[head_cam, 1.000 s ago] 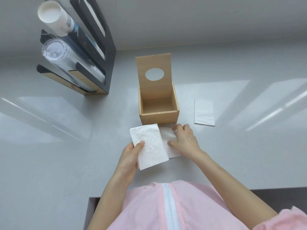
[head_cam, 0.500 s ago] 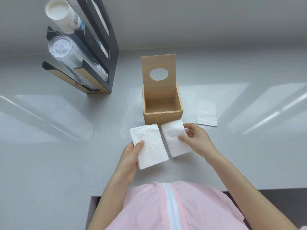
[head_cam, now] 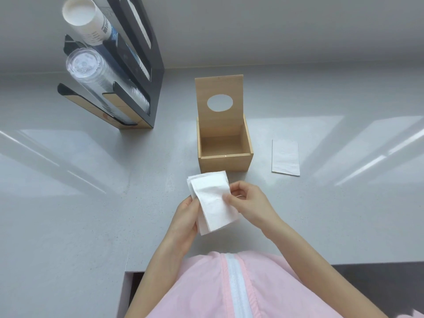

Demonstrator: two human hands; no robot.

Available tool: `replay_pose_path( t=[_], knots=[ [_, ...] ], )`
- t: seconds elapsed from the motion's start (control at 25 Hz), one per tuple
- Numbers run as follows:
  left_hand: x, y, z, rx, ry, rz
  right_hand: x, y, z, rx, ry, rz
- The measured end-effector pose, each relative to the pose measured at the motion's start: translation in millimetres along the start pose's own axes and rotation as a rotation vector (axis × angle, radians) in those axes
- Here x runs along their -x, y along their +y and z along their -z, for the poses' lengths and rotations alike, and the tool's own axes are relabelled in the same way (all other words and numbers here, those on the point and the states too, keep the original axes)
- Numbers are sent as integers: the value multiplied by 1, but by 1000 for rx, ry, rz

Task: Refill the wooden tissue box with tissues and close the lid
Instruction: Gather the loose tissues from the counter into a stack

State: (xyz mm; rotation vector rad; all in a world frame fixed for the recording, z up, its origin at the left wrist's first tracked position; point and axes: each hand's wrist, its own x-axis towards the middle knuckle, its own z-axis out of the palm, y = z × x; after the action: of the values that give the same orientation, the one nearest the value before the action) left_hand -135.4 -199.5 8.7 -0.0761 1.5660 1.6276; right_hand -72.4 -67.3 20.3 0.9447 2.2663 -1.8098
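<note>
The wooden tissue box [head_cam: 226, 162] stands on the grey counter with nothing inside it. Its lid [head_cam: 219, 88], with an oval hole, is propped upright at the back. Just in front of the box I hold a small stack of folded white tissues [head_cam: 212, 200] above the counter. My left hand [head_cam: 184, 216] grips the stack from its left edge and underneath. My right hand [head_cam: 249, 201] pinches the stack's right edge with thumb and fingers. One more folded tissue [head_cam: 285, 157] lies flat on the counter to the right of the box.
A black and wood cup dispenser [head_cam: 128, 72] stands at the back left, holding white paper cups [head_cam: 86, 19] and clear plastic cups [head_cam: 101, 79] on their sides. The counter's front edge [head_cam: 344, 263] runs just before my pink garment.
My right hand lifted the second tissue off the counter and laid it onto the one in my left hand, so both hands now hold one stack.
</note>
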Motion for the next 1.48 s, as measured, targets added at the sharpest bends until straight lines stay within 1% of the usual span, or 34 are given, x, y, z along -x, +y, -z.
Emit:
replay_pose_path(
  t=[0.08,0.16,0.24,0.36,0.56,0.8,0.84,0.92,1.0,1.08,1.16,1.24,1.48],
  knots=[
    [2,-2,0,12,-6,1,-2,7,-4,204,30,21],
    [0,-3,-1,41,6,17,-1,8,-3,296,82,49],
    [-2,-4,-2,106,12,54,-1,7,-1,294,121,65],
    [-3,-3,-2,141,3,87,-1,7,1,318,104,73],
    [-3,-4,-9,2,8,70,-2,12,4,335,70,108],
    [-5,-4,-17,-31,25,53,-6,12,22,294,42,56],
    [-5,-3,-19,-29,26,54,-10,12,31,286,74,39],
    [-7,-1,-22,-21,18,57,-23,15,55,317,213,6],
    [-8,1,-23,-12,2,50,-40,17,80,399,393,-45],
    [-8,3,-25,-6,-6,45,-55,21,99,483,489,-139],
    [-8,4,-26,0,-9,47,-66,27,106,522,488,-262],
    [-8,3,-26,9,-10,49,-72,34,105,507,494,-334],
    [-7,-1,-24,34,14,53,-73,47,96,488,545,-268]
  ],
)
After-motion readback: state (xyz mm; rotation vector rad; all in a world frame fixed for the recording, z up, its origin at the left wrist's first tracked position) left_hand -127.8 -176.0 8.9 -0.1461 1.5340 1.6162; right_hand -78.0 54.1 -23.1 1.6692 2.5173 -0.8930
